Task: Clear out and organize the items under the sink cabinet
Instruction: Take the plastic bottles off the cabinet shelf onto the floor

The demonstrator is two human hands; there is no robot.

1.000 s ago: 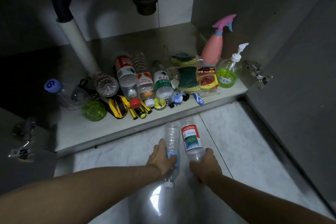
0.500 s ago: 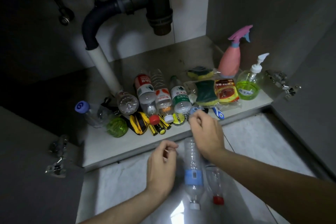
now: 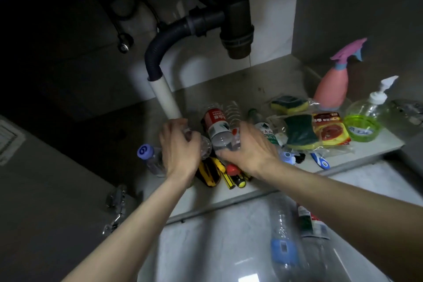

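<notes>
Now both hands are down among the bottles lying on the cabinet floor [image 3: 229, 89]. The left hand [image 3: 179, 146] curls its fingers round a clear bottle [image 3: 204, 146] at the foot of the white pipe [image 3: 164, 98]. At its three o'clock, the right hand [image 3: 248, 147] wraps round the lower body of the red-label bottle [image 3: 216, 121], with a green-label bottle [image 3: 266, 130] touching its far side. At six o'clock from the hands lie yellow-handled tools [image 3: 212, 171]; at nine o'clock, a blue-capped bottle [image 3: 145, 151]. Out toward three o'clock sit packaged sponges [image 3: 297, 133], a green soap dispenser [image 3: 366, 121] and, at two o'clock, a pink spray bottle [image 3: 332, 84]. Down at five o'clock, on the pale tile floor [image 3: 217, 247] outside the cabinet, two bottles lie side by side: one with a blue label [image 3: 283, 249] and another partly hidden under the right forearm.
</notes>
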